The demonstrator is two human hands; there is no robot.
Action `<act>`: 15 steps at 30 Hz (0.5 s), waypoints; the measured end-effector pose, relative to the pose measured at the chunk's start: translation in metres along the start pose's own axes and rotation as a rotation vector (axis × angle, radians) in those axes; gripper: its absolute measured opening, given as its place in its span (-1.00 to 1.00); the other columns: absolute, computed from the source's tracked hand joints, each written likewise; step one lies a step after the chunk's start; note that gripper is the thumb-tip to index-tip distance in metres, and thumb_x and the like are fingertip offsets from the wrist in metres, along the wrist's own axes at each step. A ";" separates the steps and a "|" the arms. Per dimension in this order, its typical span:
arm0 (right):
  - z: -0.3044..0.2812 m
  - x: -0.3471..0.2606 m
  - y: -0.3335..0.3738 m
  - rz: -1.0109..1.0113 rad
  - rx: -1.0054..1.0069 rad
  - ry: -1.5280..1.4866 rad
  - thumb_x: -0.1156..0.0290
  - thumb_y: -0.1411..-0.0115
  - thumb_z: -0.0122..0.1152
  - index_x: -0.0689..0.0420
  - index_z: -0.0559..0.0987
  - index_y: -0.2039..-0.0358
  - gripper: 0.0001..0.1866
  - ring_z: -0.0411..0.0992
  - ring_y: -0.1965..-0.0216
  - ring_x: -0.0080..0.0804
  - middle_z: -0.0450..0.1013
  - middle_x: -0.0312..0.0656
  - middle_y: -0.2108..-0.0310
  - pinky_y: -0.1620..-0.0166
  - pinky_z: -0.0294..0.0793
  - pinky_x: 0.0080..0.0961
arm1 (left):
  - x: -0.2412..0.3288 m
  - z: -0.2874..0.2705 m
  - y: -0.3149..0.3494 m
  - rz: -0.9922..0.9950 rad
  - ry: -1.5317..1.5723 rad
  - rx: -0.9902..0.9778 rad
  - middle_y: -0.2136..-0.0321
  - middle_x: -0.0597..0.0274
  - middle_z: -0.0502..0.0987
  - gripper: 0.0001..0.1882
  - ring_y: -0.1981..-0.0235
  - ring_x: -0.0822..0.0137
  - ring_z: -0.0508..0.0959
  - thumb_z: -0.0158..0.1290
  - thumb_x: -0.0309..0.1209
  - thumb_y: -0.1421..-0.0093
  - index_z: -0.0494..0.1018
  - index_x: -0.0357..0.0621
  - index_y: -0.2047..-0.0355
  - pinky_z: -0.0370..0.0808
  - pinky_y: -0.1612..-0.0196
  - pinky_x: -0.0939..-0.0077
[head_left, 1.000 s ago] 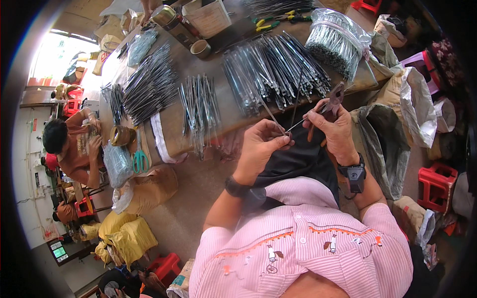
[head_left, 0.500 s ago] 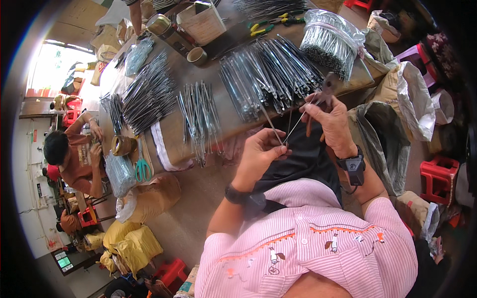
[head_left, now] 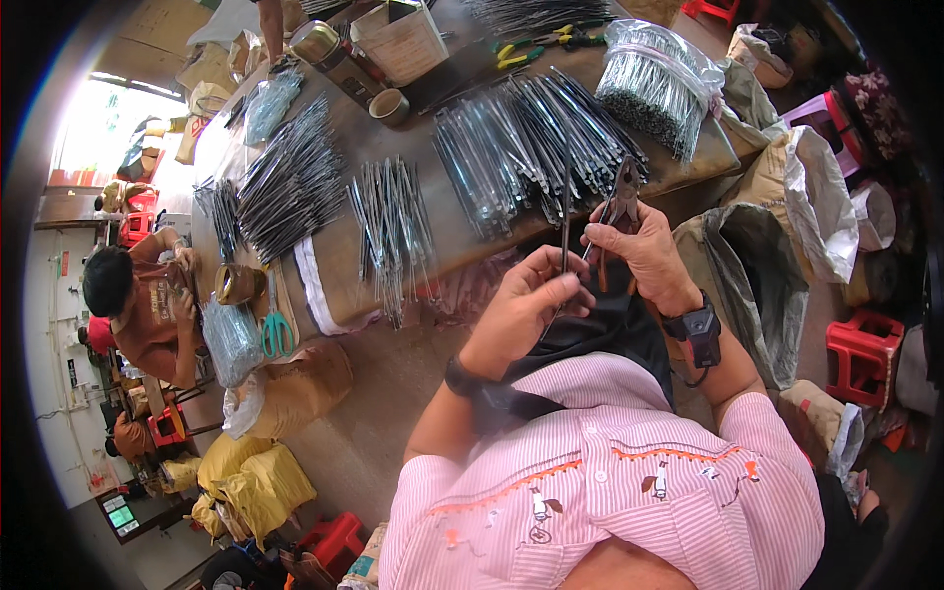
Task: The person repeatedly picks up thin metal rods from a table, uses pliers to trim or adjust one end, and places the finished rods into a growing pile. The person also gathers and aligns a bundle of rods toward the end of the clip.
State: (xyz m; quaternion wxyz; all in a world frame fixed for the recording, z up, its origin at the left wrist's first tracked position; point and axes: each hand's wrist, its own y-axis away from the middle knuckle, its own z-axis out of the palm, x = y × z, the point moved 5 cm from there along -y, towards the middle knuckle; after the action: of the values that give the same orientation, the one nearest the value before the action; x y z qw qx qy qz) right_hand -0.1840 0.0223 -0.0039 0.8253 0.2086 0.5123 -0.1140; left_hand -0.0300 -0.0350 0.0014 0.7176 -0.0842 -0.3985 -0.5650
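Held between the thumb and fingers of my left hand (head_left: 526, 305) is a thin dark metal rod (head_left: 566, 187), standing nearly upright in the picture over the table's near edge. My right hand (head_left: 649, 254) is closed round a pair of pliers (head_left: 625, 187), their jaws pointing away from me. Thumb and forefinger of that hand pinch close to my left fingertips; whether a thin wire is also between them I cannot tell. Just beyond both hands lie bundles of shiny metal rods (head_left: 482, 162) and darker rods (head_left: 570, 128) on the table.
More rod piles (head_left: 295, 182) and a smaller bundle (head_left: 393, 226) cover the brown table (head_left: 324, 280). A plastic-wrapped bundle of thin rods (head_left: 654, 84) stands at the right. Teal scissors (head_left: 277, 332) hang at the left edge. A co-worker (head_left: 147, 305) sits at the left; open sacks (head_left: 757, 285) stand right.
The rod in my left hand has swung from a slant to nearly upright. The pliers in my right hand have turned more upright, and my hands have come closer together.
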 end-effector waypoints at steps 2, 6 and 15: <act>0.002 -0.002 0.002 -0.016 -0.036 0.073 0.48 -0.12 0.30 0.24 0.50 0.24 -0.78 0.49 0.50 -0.54 0.54 -0.16 0.43 0.52 0.47 -0.66 | -0.002 -0.004 -0.004 -0.084 0.137 -0.009 0.32 0.19 0.48 -0.85 0.31 0.38 0.54 0.00 -0.42 -0.26 0.41 -0.21 0.20 0.45 0.35 0.61; 0.005 -0.006 0.007 -0.057 -0.030 0.213 0.49 -0.12 0.30 0.24 0.51 0.24 -0.79 0.48 0.48 -0.58 0.54 -0.19 0.42 0.50 0.45 -0.69 | -0.017 -0.011 -0.013 -0.092 0.131 0.088 0.43 0.29 0.50 -0.85 0.46 0.41 0.52 0.08 -0.33 -0.24 0.40 -0.12 0.29 0.35 0.51 0.65; -0.027 0.013 0.007 0.125 0.132 -0.267 0.27 -0.26 0.08 0.31 0.53 0.24 -0.69 0.50 0.32 -0.43 0.53 -0.07 0.31 0.21 0.52 -0.52 | -0.017 -0.019 -0.021 -0.023 0.009 0.159 0.55 0.38 0.47 -0.81 0.68 0.58 0.36 0.19 -0.49 -0.12 0.46 -0.17 0.25 0.19 0.67 0.78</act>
State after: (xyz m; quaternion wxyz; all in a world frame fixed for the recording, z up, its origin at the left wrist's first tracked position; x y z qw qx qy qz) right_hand -0.1969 0.0411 -0.0242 0.8760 0.2769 0.3754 -0.1226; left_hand -0.0407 -0.0403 -0.0293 0.7172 -0.0201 -0.4399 -0.5401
